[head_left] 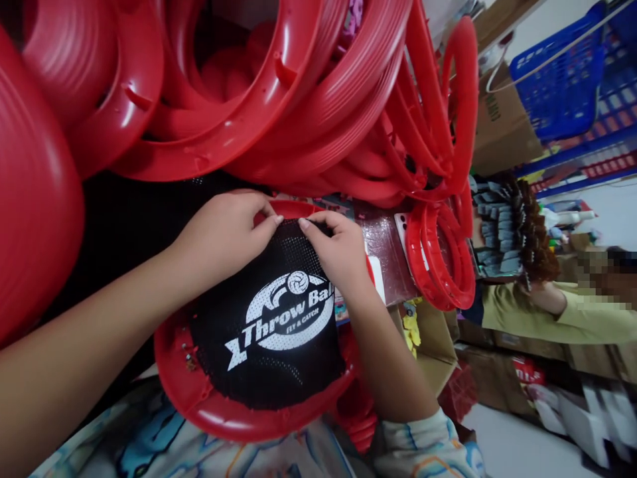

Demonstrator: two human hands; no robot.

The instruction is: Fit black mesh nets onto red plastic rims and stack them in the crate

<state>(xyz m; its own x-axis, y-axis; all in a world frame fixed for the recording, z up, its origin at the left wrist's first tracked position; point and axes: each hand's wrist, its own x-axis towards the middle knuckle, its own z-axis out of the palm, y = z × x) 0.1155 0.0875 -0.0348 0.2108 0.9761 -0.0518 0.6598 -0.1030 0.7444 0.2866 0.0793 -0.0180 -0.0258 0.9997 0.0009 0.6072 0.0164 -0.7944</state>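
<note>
A black mesh disc [279, 358] with a white "Throw Ball" print lies across a red plastic ring [239, 425] close to my body. Both of my hands pinch the mesh at its far edge, thumbs a short way apart. My left hand [223, 229] comes in from the left, its fingertips on the mesh edge near the ring's far rim. My right hand [341, 245] grips the same edge just to the right, partly covering the print's end. Small metal bits [190, 358] sit on the ring's left side.
Many red rings [318, 119] are piled beyond my hands, with smaller red rings [438, 259] at the right. A cardboard box [428, 352] holds yellow pieces. Another person in a yellow-green top [527, 309] is at the right, near a blue basket [557, 79].
</note>
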